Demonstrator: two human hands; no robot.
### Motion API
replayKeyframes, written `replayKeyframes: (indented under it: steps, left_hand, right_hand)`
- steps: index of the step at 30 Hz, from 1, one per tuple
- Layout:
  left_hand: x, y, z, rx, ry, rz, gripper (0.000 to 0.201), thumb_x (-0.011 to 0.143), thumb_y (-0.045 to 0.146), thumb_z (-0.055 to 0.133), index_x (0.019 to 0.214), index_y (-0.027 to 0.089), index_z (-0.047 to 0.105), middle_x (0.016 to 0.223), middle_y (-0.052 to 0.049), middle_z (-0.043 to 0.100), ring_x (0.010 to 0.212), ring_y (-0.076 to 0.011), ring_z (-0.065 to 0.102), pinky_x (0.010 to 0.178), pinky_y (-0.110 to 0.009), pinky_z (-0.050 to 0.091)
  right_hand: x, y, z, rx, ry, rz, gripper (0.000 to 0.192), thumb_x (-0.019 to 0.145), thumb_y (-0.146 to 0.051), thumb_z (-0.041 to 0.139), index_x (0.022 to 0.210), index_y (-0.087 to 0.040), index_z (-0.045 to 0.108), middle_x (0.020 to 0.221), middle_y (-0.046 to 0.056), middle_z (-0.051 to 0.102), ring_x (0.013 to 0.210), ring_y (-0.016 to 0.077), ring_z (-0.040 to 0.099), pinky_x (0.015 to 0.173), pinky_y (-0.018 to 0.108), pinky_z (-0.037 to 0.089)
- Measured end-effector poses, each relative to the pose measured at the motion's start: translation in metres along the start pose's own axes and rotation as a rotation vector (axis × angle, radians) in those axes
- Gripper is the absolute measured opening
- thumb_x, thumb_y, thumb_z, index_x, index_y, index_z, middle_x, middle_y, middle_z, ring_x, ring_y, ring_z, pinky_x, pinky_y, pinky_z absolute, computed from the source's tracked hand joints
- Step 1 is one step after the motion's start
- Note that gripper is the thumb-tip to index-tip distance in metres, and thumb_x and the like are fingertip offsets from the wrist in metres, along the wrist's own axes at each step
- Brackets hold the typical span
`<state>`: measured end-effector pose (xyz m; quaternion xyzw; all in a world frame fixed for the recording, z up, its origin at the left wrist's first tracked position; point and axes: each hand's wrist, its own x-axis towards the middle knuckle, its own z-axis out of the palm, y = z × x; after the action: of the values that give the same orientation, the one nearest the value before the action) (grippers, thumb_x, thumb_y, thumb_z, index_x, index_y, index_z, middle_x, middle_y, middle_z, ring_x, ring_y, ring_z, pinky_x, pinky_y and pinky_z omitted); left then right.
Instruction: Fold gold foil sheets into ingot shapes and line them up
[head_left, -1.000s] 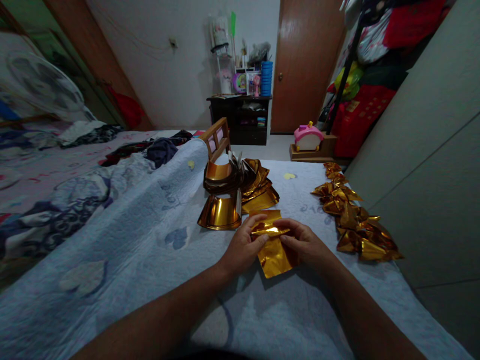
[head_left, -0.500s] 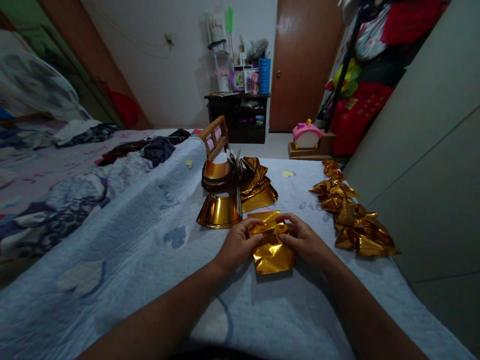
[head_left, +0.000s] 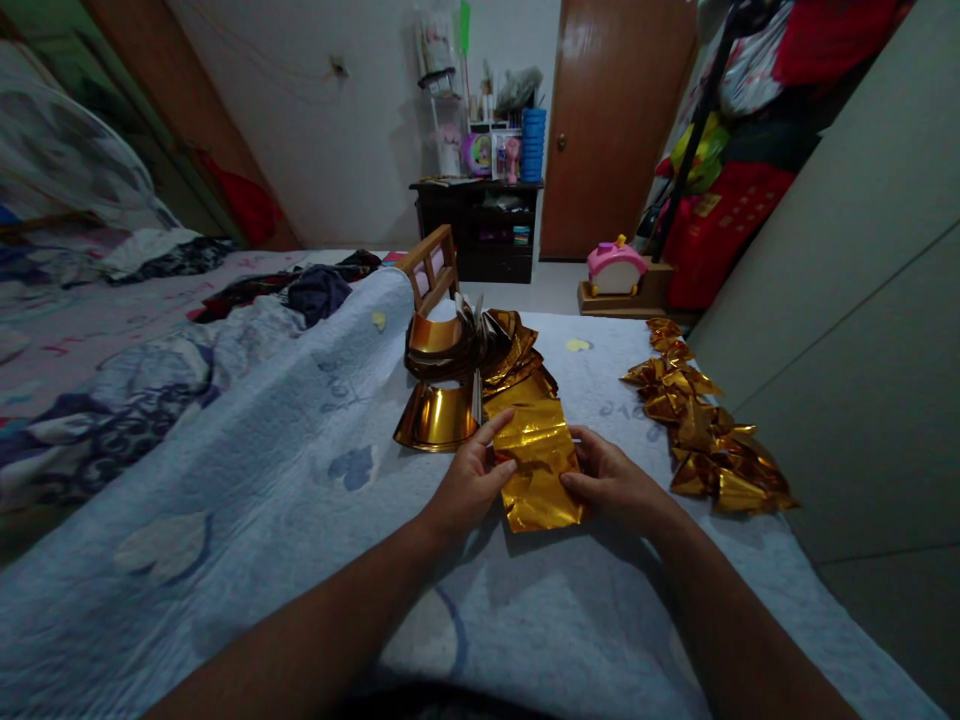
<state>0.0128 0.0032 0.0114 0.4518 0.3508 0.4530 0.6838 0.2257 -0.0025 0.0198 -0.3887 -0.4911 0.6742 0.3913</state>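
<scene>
gold foil sheet (head_left: 538, 468), long axis pointing away, half-curled hands (head_left: 472, 485) (head_left: 615, 485) holding its sides

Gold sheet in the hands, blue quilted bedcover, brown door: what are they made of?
Gold sheet: probably metallic foil or film, glossy; bright highlights, fine creases.
Blue quilted bedcover: likely soft fabric, matte; puckered surface, soft folds.
Brown door: wood or wood-look laminate, slight sheen; brown tone, blurred reflection.
</scene>
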Motion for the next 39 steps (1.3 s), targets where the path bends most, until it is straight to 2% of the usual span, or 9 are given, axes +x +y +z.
replayKeyframes:
  steps: [9,12,15,18,20,22,27,32,39]
  left_hand:
    - [-0.001,0.002,0.001,0.101,-0.023,0.139,0.089,0.081,0.018,0.069,0.158,0.031,0.026,0.142,-0.010,0.059,0.126,-0.0241,0.060,0.109,-0.040,0.046]
    - [-0.003,0.002,0.003,0.184,0.006,0.176,0.093,0.083,0.016,0.068,0.159,0.033,0.019,0.131,-0.008,0.067,0.121,-0.0233,0.063,0.109,-0.043,0.045]
    - [-0.003,0.000,0.002,0.223,0.024,0.139,0.086,0.083,0.018,0.070,0.157,0.030,0.026,0.117,-0.007,0.073,0.110,-0.0235,0.068,0.100,-0.041,0.051]
    - [-0.001,-0.001,-0.002,0.305,0.050,0.164,0.062,0.084,0.023,0.070,0.142,0.024,0.049,0.105,-0.005,0.075,0.097,-0.0202,0.069,0.087,-0.033,0.054]
    - [0.000,0.001,-0.004,0.466,0.111,0.212,0.033,0.085,0.025,0.068,0.118,0.020,0.067,0.093,-0.003,0.073,0.080,-0.0155,0.066,0.073,-0.026,0.052]
    - [-0.001,0.004,-0.007,0.650,0.170,0.293,0.014,0.088,0.025,0.066,0.098,0.018,0.073,0.087,-0.003,0.071,0.068,-0.0124,0.059,0.064,-0.023,0.048]
    - [-0.003,0.009,-0.008,0.701,0.107,0.463,0.016,0.092,0.021,0.061,0.102,0.019,0.073,0.107,-0.007,0.071,0.084,-0.0161,0.066,0.072,-0.026,0.053]
    - [-0.005,0.005,-0.009,0.811,0.035,0.524,0.015,0.084,0.010,0.066,0.093,0.019,0.071,0.125,-0.011,0.066,0.119,-0.0237,0.063,0.103,-0.041,0.049]
    - [-0.005,0.000,-0.013,1.001,-0.098,0.460,0.021,0.076,0.002,0.066,0.087,0.018,0.070,0.125,-0.011,0.067,0.117,-0.0250,0.064,0.100,-0.040,0.050]
  right_hand:
    - [0.003,-0.003,-0.004,-0.174,0.043,-0.020,0.036,0.072,-0.030,0.077,0.106,-0.021,0.072,0.099,0.006,0.073,0.090,0.0230,0.067,0.081,0.036,0.053]
    - [0.001,-0.007,-0.009,-0.257,0.139,-0.092,0.024,0.074,-0.037,0.076,0.092,-0.020,0.075,0.089,0.004,0.073,0.083,0.0205,0.065,0.076,0.033,0.051]
    - [0.000,-0.008,-0.012,-0.297,0.227,-0.114,0.020,0.075,-0.039,0.075,0.080,-0.020,0.072,0.068,-0.001,0.066,0.062,0.0138,0.057,0.060,0.027,0.045]
    - [-0.001,-0.007,-0.012,-0.246,0.227,-0.079,0.022,0.075,-0.040,0.074,0.080,-0.019,0.069,0.055,-0.004,0.058,0.048,0.0101,0.047,0.049,0.024,0.038]
    - [0.000,-0.006,-0.011,-0.208,0.221,-0.107,0.022,0.075,-0.040,0.075,0.080,-0.019,0.068,0.060,-0.002,0.063,0.052,0.0119,0.053,0.054,0.025,0.043]
    - [0.000,-0.007,-0.009,-0.190,0.226,-0.160,0.021,0.074,-0.038,0.076,0.081,-0.019,0.069,0.072,0.002,0.070,0.065,0.0154,0.062,0.066,0.029,0.050]
    - [0.000,-0.009,-0.010,-0.213,0.241,-0.282,0.019,0.077,-0.034,0.076,0.091,-0.022,0.071,0.093,0.003,0.071,0.087,0.0186,0.064,0.082,0.032,0.050]
    - [-0.001,-0.009,-0.017,-0.405,0.146,-0.386,0.006,0.075,-0.022,0.073,0.077,-0.021,0.067,0.105,0.007,0.067,0.104,0.0229,0.062,0.094,0.036,0.046]
    - [-0.003,-0.009,-0.021,-0.647,0.004,-0.352,0.012,0.074,-0.013,0.060,0.080,-0.021,0.066,0.106,0.007,0.066,0.101,0.0224,0.061,0.089,0.036,0.045]
